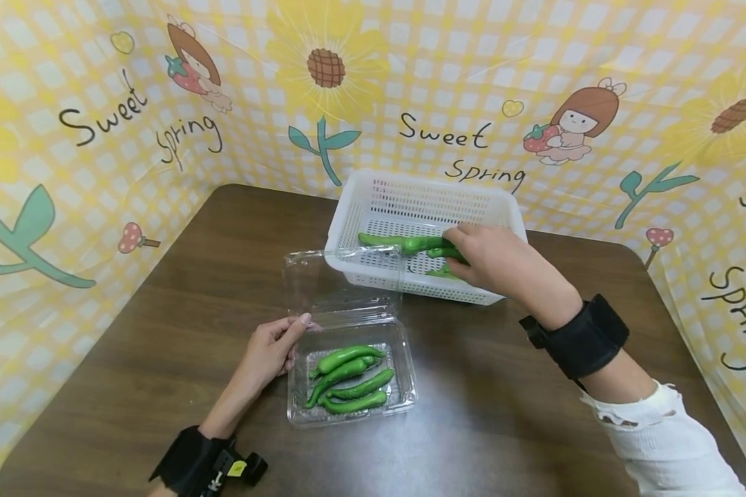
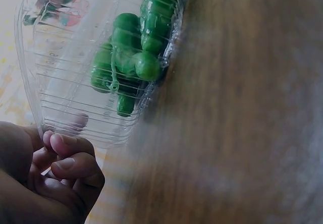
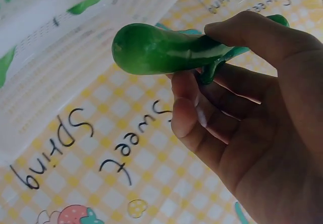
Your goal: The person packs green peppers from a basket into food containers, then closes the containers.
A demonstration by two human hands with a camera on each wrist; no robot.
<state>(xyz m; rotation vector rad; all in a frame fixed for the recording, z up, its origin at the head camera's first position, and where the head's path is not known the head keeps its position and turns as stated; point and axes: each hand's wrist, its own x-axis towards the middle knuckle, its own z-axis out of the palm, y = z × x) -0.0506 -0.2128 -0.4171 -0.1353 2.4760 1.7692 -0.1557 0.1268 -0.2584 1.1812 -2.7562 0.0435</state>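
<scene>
Right hand (image 1: 494, 259) pinches a green pepper (image 1: 404, 242) over the white basket (image 1: 373, 193), pepper sticking out left of the fingers. Left hand (image 1: 272, 352), fingers curled, grips the left edge of the clear clamshell box (image 1: 404, 397) holding more peppers (image 1: 348, 379) on the brown table (image 1: 161, 331)

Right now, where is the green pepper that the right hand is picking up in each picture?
Head view: the held pepper lies over the white basket, upper middle, pinched by the right hand.
Left wrist view: not in it; only the peppers in the clear box show.
Right wrist view: upper middle, the held pepper in the right hand's grip.
Shared landmark: the "Sweet Spring" cloth.
</scene>
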